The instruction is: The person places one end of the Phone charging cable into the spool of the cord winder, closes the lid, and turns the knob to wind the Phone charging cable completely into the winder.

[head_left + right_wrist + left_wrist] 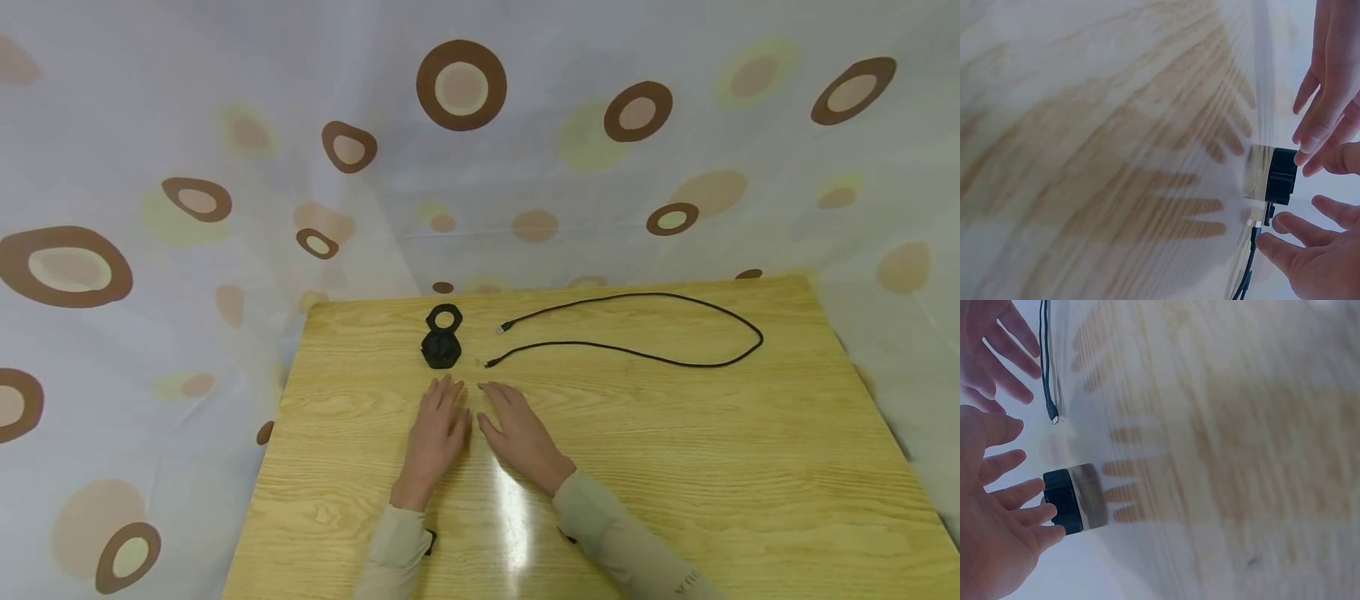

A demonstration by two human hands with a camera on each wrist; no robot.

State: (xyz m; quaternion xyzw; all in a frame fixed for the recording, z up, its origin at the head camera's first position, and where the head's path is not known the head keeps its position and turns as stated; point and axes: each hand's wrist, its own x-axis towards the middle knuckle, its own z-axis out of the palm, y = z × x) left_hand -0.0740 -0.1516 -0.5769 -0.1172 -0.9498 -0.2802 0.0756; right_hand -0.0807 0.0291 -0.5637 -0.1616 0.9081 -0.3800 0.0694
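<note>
All fingers [504, 393] relaxed and empty; black case [441, 350] lies just beyond left hand [432, 442], farther from right hand [519, 432].

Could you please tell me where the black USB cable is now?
In the head view, the black USB cable lies looped on the wooden table, right of the black hexagonal case and beyond the right hand.

Both arms in long sleeves, pale beige, light folds, reaching to the wrists. Left sleeve [392, 554] plain where seen. Right sleeve [622, 537] carries a short row of small dark letters [686, 582] on the forearm; too small to read. Black, hard-edged piece [431, 542] at the left cuff's inner side; a dark sliver [566, 536] shows by the right cuff. Left hand [435, 437] and right hand [522, 437] bare.
</note>
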